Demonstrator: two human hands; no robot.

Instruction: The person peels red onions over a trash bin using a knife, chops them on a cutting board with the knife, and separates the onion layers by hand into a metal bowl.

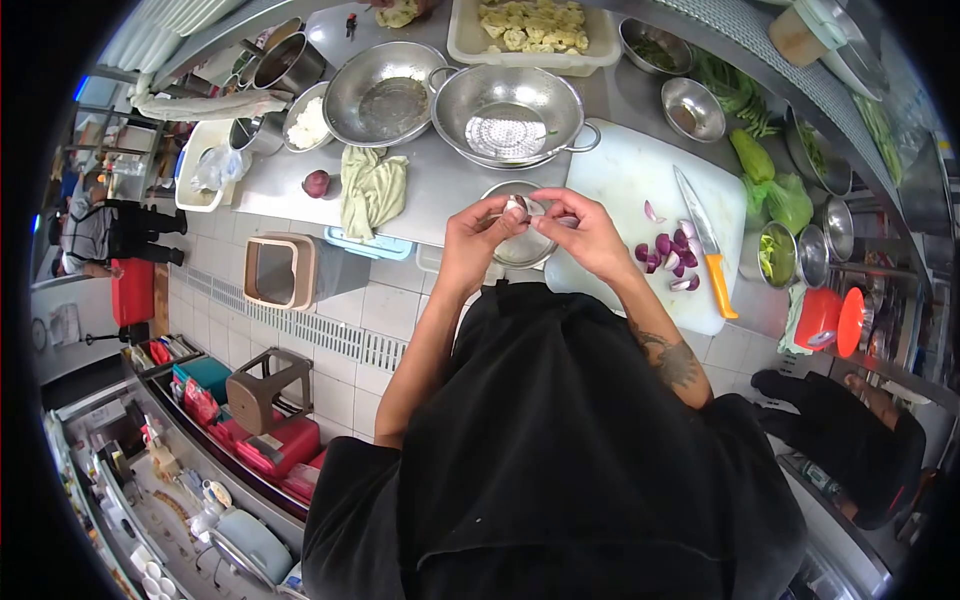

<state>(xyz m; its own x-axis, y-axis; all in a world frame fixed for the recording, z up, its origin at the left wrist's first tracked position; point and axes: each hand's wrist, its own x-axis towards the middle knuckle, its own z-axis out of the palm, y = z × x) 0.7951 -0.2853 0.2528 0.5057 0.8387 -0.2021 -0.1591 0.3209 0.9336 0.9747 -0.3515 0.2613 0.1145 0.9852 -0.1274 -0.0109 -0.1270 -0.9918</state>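
Above a small metal bowl [522, 250], my left hand [478, 232] and my right hand [585, 235] meet, fingertips pinched around a small whitish piece with purplish-brown skin that looks like a garlic clove [517, 206]. Fingers partly cover it. To the right of the bowl lies a white cutting board [610, 165]. Cut red onion pieces [668, 252] are scattered on it, beside a knife [705, 230] with an orange handle. Just beyond my hands stands a large metal colander [510, 110].
Left of the colander are a wide metal bowl [385, 95], a green cloth [372, 192] and a whole red onion [316, 183]. Cauliflower pieces fill a white tub [465, 45] at the back. Another person [850, 440] is at the right, and one [110, 230] stands far left.
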